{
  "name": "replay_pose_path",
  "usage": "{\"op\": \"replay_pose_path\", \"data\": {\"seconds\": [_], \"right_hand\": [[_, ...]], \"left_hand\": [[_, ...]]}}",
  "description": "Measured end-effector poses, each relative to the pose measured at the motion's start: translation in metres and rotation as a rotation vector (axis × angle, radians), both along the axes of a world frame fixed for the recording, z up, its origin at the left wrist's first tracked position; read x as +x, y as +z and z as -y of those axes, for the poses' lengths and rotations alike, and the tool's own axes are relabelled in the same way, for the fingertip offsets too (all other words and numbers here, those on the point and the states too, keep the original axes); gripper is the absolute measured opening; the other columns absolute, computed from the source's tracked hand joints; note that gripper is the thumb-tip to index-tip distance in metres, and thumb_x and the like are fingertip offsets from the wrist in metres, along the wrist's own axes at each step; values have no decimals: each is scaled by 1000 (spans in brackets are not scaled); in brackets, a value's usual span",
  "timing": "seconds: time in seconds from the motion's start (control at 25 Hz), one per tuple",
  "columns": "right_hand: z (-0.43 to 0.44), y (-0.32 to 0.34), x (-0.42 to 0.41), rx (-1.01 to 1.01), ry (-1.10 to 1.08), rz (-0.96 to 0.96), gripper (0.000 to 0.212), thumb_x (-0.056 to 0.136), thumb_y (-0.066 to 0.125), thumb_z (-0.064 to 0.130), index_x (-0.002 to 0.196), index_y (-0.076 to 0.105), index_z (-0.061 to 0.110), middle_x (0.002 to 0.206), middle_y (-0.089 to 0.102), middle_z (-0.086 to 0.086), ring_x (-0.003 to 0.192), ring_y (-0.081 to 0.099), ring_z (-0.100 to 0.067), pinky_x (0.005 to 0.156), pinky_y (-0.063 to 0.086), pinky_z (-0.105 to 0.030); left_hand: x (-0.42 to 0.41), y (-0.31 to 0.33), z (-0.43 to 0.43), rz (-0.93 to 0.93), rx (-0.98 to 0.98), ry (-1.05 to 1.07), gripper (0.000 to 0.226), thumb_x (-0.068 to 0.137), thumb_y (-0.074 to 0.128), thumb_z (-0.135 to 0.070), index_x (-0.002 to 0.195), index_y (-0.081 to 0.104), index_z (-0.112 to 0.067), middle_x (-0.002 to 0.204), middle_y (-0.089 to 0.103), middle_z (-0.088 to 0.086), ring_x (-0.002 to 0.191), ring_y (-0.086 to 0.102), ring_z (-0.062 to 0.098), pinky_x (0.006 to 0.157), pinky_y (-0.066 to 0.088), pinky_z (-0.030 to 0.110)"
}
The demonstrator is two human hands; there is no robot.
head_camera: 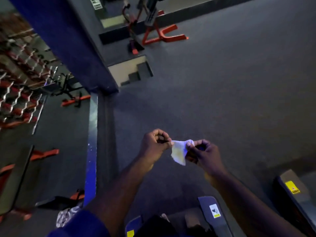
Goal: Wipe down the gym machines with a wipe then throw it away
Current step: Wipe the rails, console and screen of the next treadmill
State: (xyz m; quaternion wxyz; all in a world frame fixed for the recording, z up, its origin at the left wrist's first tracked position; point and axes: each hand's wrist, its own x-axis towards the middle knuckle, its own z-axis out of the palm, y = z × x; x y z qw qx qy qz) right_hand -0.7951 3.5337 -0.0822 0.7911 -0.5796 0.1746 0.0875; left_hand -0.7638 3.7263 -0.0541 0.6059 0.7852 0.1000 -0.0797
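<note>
A small white wipe hangs between my two hands above the dark gym floor, low in the middle of the head view. My left hand pinches its left corner with curled fingers. My right hand pinches the right top corner, fingers curled round the crumpled edge. The wipe droops below both hands. Parts of a grey machine with a white sticker lie just below my forearms.
A blue pillar and a wall mirror stand at the left, reflecting racks and benches. An orange-framed machine stands at the back. Another machine part with a yellow label is at the lower right. Dark floor spreads ahead.
</note>
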Motion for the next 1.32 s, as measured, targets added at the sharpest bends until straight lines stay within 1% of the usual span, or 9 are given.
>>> {"op": "replay_pose_path", "data": {"seconds": [0.12, 0.28, 0.52, 0.72, 0.88, 0.96, 1.12, 1.2, 1.32], "right_hand": [[-23, 6, 25, -113, 11, 104, 14, 90, 77, 2, 97, 65, 1, 74, 71, -7, 62, 64, -14, 55, 54, -27], [-56, 9, 44, -233, 121, 253, 14, 87, 80, 1, 99, 74, -1, 83, 76, -5, 72, 67, -6, 67, 53, -20], [-66, 15, 58, -454, 157, 320, 9, 86, 85, 20, 87, 77, 16, 87, 79, 2, 83, 75, -11, 77, 57, -28], [-25, 8, 111, -557, 38, 286, 18, 79, 91, 33, 83, 76, 23, 84, 79, 6, 84, 77, -13, 81, 61, -38], [47, -40, 171, -627, -157, 249, 14, 78, 91, 27, 77, 77, 23, 75, 77, 9, 72, 73, -6, 69, 55, -28], [103, -81, 199, -647, -258, 227, 14, 83, 87, 24, 74, 76, 21, 69, 74, 6, 64, 65, -4, 64, 51, -27], [243, -184, 271, -631, -472, 234, 27, 78, 75, 48, 79, 73, 22, 78, 75, 1, 78, 72, -24, 77, 60, -49], [305, -212, 298, -642, -571, 183, 34, 75, 76, 53, 80, 72, 19, 81, 77, -2, 80, 74, -22, 79, 61, -48], [394, -213, 319, -621, -715, 88, 19, 76, 78, 45, 79, 76, 27, 84, 79, 5, 85, 75, -10, 82, 62, -44]], "left_hand": [[11, 4, -23, -41, -67, 54, 21, 87, 84, -10, 83, 64, -9, 70, 67, 8, 56, 60, 17, 58, 55, 33], [25, 6, -40, -219, -323, -75, 19, 101, 69, -24, 97, 72, -5, 92, 75, 14, 76, 70, 18, 78, 59, 36], [62, -8, -46, -226, -473, -74, 21, 98, 73, -18, 105, 74, 1, 101, 76, 23, 90, 74, 25, 80, 61, 32], [129, -16, 3, -247, -483, -152, 22, 88, 80, -20, 90, 70, -2, 82, 73, 12, 67, 68, 16, 67, 59, 28], [206, -57, 86, -268, -494, -302, 23, 86, 80, -22, 79, 66, -5, 70, 68, 10, 59, 61, 15, 78, 61, 32], [250, -95, 153, -274, -430, -420, 22, 87, 77, -24, 76, 66, -8, 71, 68, 9, 60, 63, 14, 67, 60, 24], [350, -189, 322, -258, -371, -672, 25, 97, 70, -18, 77, 63, -5, 67, 68, 6, 56, 61, 9, 56, 52, 18], [380, -220, 395, -273, -352, -761, 24, 98, 70, -14, 77, 61, -5, 61, 65, 3, 52, 58, 6, 53, 50, 17], [417, -225, 504, -367, -331, -920, 34, 84, 84, -31, 76, 61, -7, 63, 63, 7, 53, 55, 10, 53, 46, 22]]}}
